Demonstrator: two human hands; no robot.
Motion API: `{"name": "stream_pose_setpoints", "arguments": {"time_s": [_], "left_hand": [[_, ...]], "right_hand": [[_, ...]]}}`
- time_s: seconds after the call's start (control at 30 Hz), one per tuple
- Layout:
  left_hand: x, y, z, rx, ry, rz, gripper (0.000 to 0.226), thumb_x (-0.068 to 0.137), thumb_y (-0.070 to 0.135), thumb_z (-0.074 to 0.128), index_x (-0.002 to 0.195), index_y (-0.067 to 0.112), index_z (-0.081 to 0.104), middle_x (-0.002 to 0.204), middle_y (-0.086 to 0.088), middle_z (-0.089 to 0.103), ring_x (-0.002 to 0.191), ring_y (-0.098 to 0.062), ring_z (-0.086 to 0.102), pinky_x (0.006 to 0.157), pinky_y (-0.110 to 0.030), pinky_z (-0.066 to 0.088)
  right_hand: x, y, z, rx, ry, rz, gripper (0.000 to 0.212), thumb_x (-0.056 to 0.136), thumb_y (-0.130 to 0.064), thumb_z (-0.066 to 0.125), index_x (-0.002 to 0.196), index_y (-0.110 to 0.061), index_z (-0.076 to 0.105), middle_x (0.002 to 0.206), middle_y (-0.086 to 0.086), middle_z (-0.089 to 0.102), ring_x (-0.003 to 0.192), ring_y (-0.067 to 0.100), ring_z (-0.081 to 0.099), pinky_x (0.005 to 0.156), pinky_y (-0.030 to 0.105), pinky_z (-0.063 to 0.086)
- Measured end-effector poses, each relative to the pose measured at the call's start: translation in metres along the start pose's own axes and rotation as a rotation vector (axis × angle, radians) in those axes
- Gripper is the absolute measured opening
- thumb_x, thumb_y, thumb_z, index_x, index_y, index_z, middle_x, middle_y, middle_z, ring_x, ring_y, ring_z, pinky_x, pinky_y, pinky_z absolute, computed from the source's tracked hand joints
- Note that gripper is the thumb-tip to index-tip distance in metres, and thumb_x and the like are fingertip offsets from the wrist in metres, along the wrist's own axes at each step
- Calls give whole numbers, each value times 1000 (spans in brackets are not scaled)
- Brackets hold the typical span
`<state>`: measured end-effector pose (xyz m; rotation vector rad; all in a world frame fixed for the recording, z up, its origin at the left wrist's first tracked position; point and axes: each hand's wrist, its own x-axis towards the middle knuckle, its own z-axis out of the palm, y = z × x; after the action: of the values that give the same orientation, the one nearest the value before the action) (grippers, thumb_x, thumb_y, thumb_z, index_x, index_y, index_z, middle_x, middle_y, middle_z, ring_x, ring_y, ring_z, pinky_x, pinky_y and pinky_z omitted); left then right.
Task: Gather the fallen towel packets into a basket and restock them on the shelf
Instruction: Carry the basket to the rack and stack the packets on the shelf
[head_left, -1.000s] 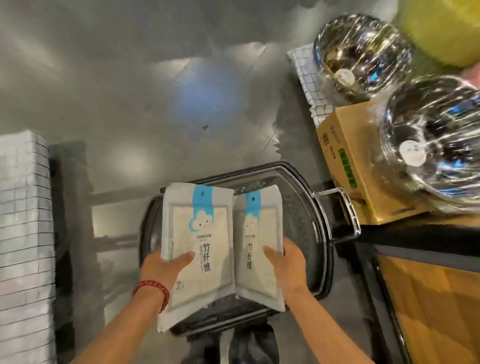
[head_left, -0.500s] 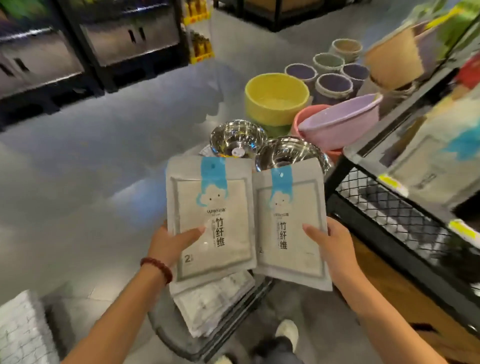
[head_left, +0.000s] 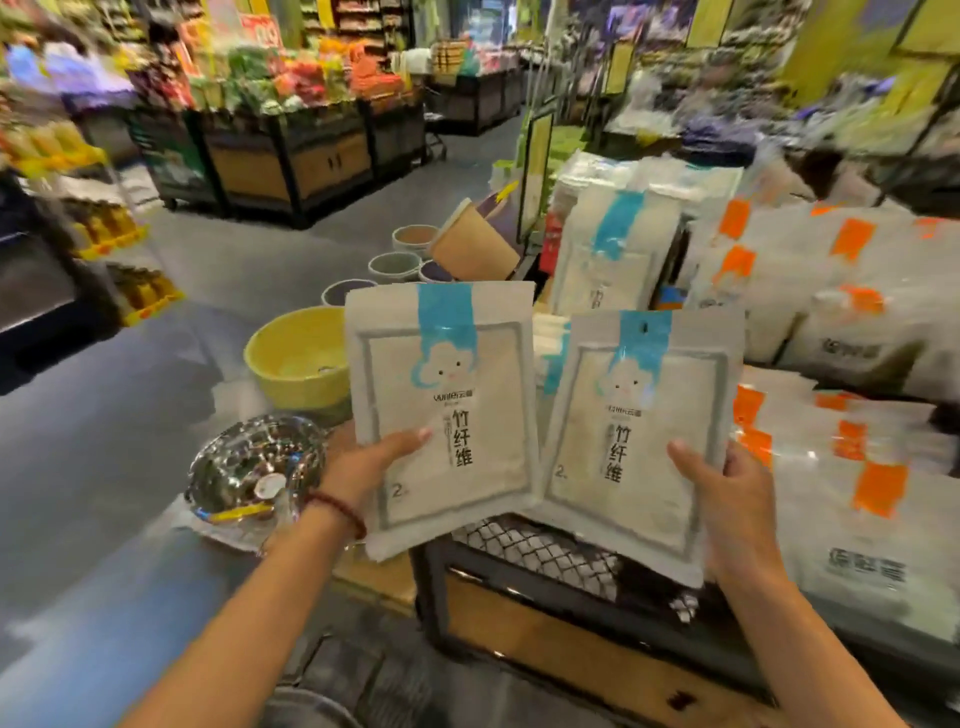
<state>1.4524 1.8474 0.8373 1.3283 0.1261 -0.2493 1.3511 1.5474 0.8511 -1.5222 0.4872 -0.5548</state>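
Note:
I hold two white towel packets with blue cloud labels upright in front of me. My left hand (head_left: 363, 457) grips the left packet (head_left: 447, 395) at its lower left, thumb across the front. My right hand (head_left: 727, 493) grips the right packet (head_left: 639, 431) at its lower right edge. Both packets hang above the front edge of the black shelf (head_left: 519, 571) with a mesh rim. More blue-label packets (head_left: 613, 249) stand on the shelf behind. The basket shows only as a dark rim (head_left: 322, 675) at the bottom.
Orange-label packets (head_left: 852, 415) fill the shelf at right. On the floor at left sit a steel bowl (head_left: 254, 467), a yellow basin (head_left: 296, 358) and several small pots (head_left: 395, 265). Produce stands (head_left: 291, 150) line the far aisle across grey floor.
My head has lifted from the basket on the floor to the shelf. Both hands have raised the two packets from above the basket to shelf height and spread them slightly apart.

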Motion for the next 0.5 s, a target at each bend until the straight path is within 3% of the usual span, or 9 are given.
{"name": "stream_pose_setpoints", "arguments": {"time_s": [0.07, 0.2, 0.3, 0.37, 0.43, 0.5], "left_hand": [[31, -2, 31, 48, -47, 17, 65, 47, 27, 84, 107, 8, 67, 100, -11, 72, 93, -29, 69, 76, -40, 55], [84, -12, 80, 166, -87, 122, 47, 53, 24, 82, 97, 13, 69, 92, -5, 74, 85, -25, 71, 68, -38, 57], [117, -28, 103, 181, -144, 115, 26, 60, 15, 80, 85, 18, 74, 87, -3, 75, 80, -19, 71, 61, -25, 56], [137, -45, 111, 191, -172, 74, 23, 66, 8, 78, 87, 17, 73, 87, -4, 75, 81, -21, 72, 62, -26, 56], [156, -59, 117, 204, -190, 18, 23, 71, 4, 77, 90, 16, 72, 87, -5, 75, 82, -22, 71, 64, -29, 57], [177, -73, 123, 240, -218, -4, 23, 73, 2, 75, 92, 15, 70, 85, 0, 75, 80, -16, 71, 62, -24, 56]], "right_hand": [[30, -1, -12, 6, 70, -23, 9, 85, -15, 66, 94, -17, 67, 88, 4, 72, 80, 23, 70, 65, 36, 56], [74, 4, -25, -33, 174, -44, 4, 86, -19, 66, 89, -22, 66, 88, 1, 71, 75, 14, 69, 61, 30, 55], [92, 14, -25, -51, 227, -32, 5, 87, -19, 65, 87, -24, 63, 86, -5, 68, 73, 6, 68, 52, 15, 51], [99, 21, -20, -80, 255, -33, 11, 88, -16, 64, 84, -26, 61, 82, -9, 66, 70, -1, 66, 48, 8, 47], [104, 28, -13, -120, 268, -33, 16, 88, -15, 64, 81, -30, 59, 80, -11, 65, 71, -2, 65, 51, 10, 49], [110, 36, -7, -174, 279, -17, 17, 88, -17, 63, 81, -33, 60, 81, -11, 67, 76, 5, 66, 59, 22, 54]]}}
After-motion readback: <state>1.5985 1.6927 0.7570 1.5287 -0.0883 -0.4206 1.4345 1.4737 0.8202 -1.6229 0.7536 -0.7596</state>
